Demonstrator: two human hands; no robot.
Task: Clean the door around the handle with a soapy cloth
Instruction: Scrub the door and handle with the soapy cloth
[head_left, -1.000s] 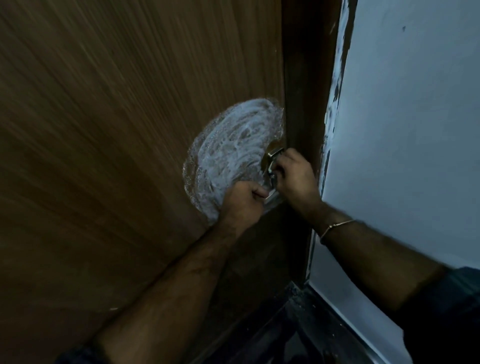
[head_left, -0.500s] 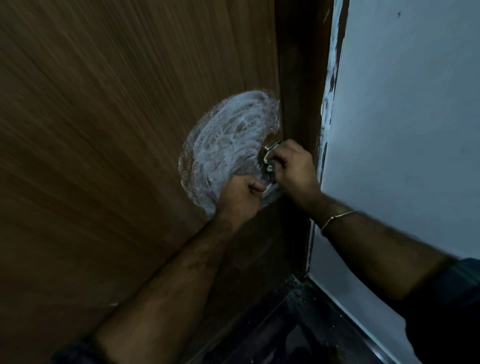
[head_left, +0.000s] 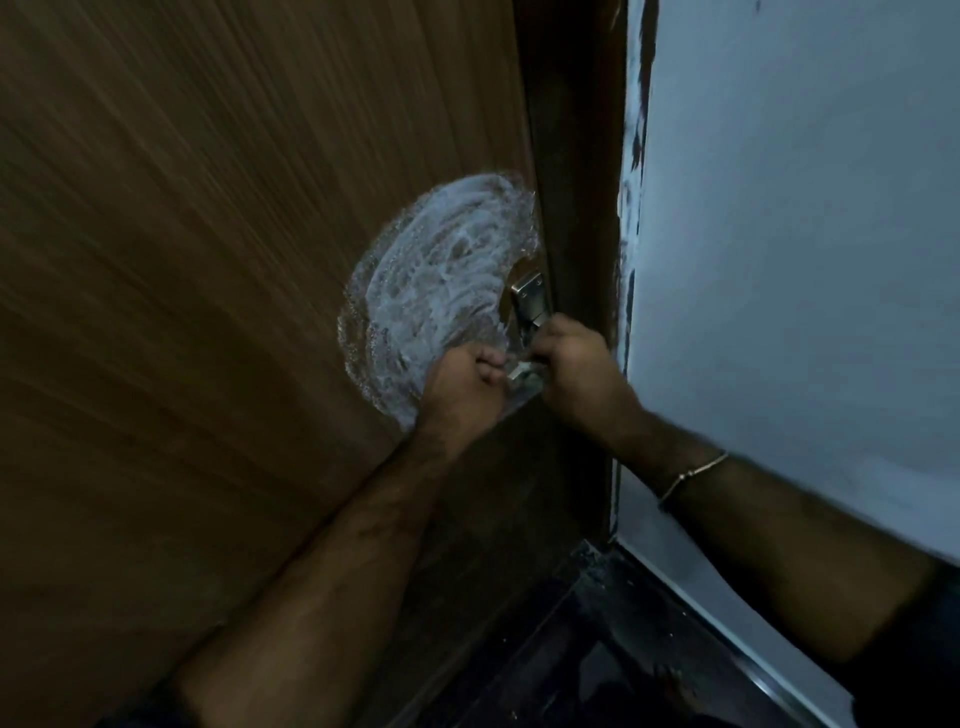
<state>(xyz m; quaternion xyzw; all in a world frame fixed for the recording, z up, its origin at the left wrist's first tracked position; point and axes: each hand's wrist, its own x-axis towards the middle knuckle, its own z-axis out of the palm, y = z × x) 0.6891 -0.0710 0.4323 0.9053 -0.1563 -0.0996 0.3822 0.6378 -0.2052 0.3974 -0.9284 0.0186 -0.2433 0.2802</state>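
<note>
A brown wooden door (head_left: 208, 260) fills the left half of the view. A round patch of white soap foam (head_left: 441, 280) is smeared on it just left of the metal handle plate (head_left: 527, 304). My left hand (head_left: 462, 387) is a closed fist pressed against the door at the foam's lower edge; the cloth is hidden inside the fist. My right hand (head_left: 576, 374) is closed around the handle lever (head_left: 519, 373) below the plate, close beside the left hand. A thin bracelet sits on my right wrist.
The dark door frame (head_left: 576, 156) runs up beside the handle. A pale painted wall (head_left: 805, 260) stands to the right, with chipped paint along its edge. A dark floor (head_left: 571, 649) lies below, between door and wall.
My right hand has slid down the handle, uncovering the upper part of the metal plate. My left fist stays at the foam's lower edge. The view has shifted slightly.
</note>
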